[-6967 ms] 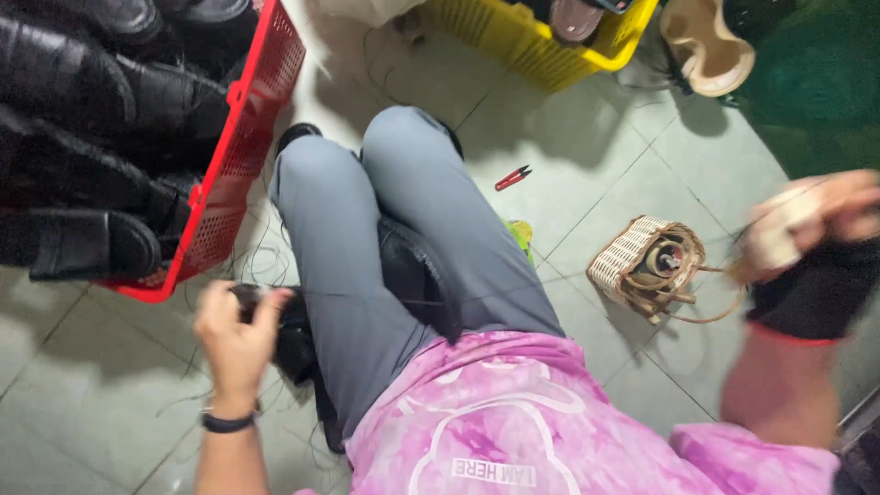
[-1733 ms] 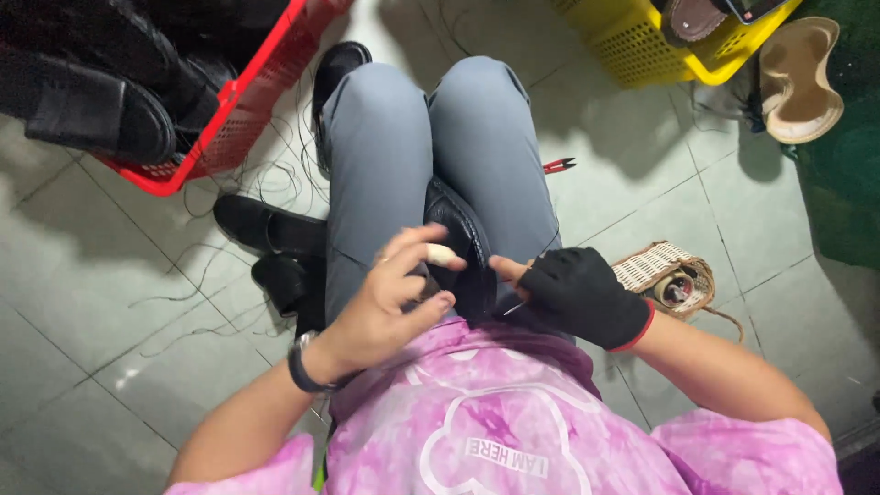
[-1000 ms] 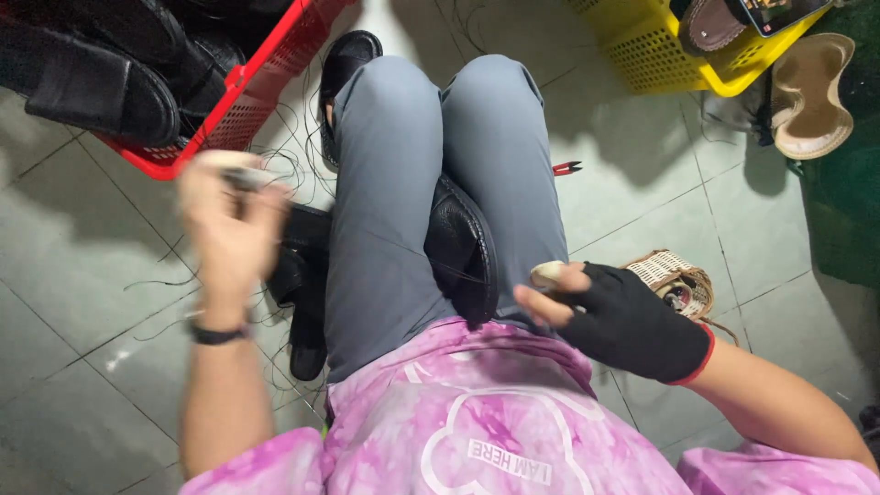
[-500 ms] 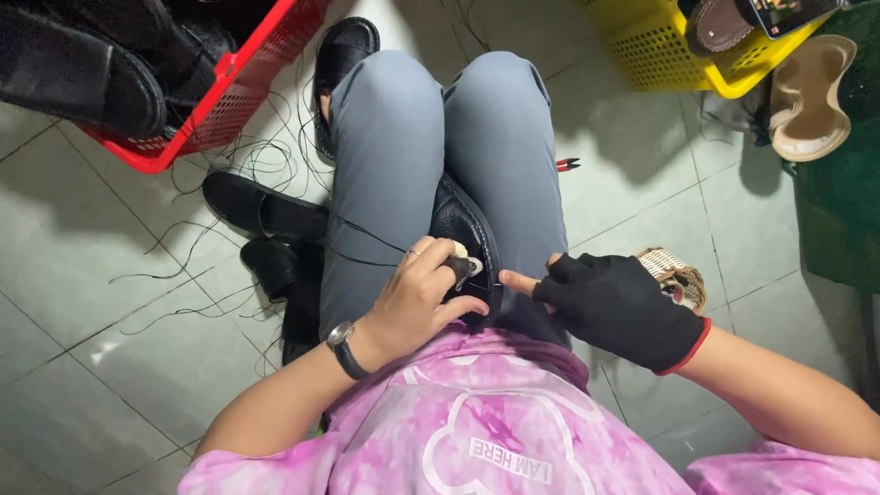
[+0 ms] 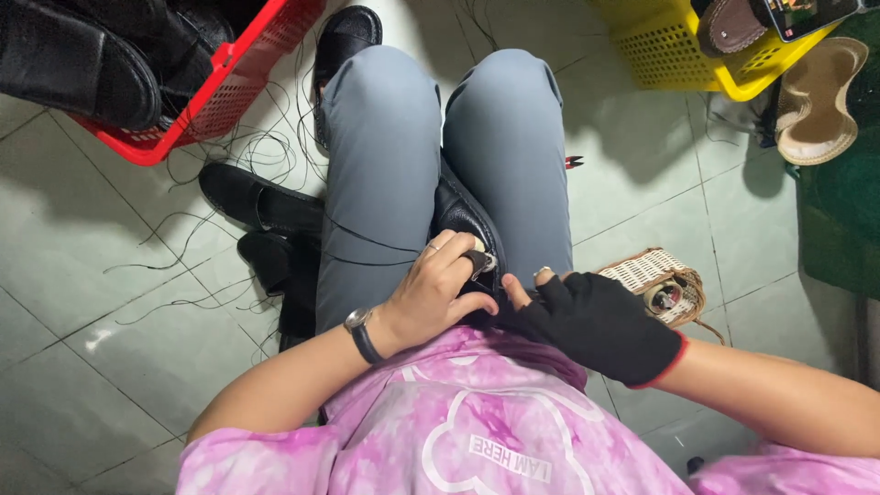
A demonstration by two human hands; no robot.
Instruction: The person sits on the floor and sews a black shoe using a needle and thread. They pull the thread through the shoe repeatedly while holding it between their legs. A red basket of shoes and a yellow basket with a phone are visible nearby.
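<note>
A black leather shoe (image 5: pixel 461 209) is clamped upright between my grey-trousered knees. My left hand (image 5: pixel 434 293), bare with a ring and a wristwatch, rests on the shoe's near rim and pinches a small tool there. A dark thread (image 5: pixel 367 240) runs from the shoe across my left thigh. My right hand (image 5: pixel 596 321) wears a black fingerless glove with a red cuff; its bare fingertips press against the shoe's right side, next to my left hand.
A red basket (image 5: pixel 229 82) of black shoes stands at the upper left. More black shoes (image 5: pixel 261 206) and loose threads lie on the tiled floor left of my leg. A yellow basket (image 5: pixel 678 55), a tan sole (image 5: pixel 816 87) and a small wicker basket (image 5: pixel 655 280) are at right.
Seven seconds ago both arms were spread wide apart. One second ago my left hand was raised out to the left; it has come back down onto the shoe beside my gloved right hand.
</note>
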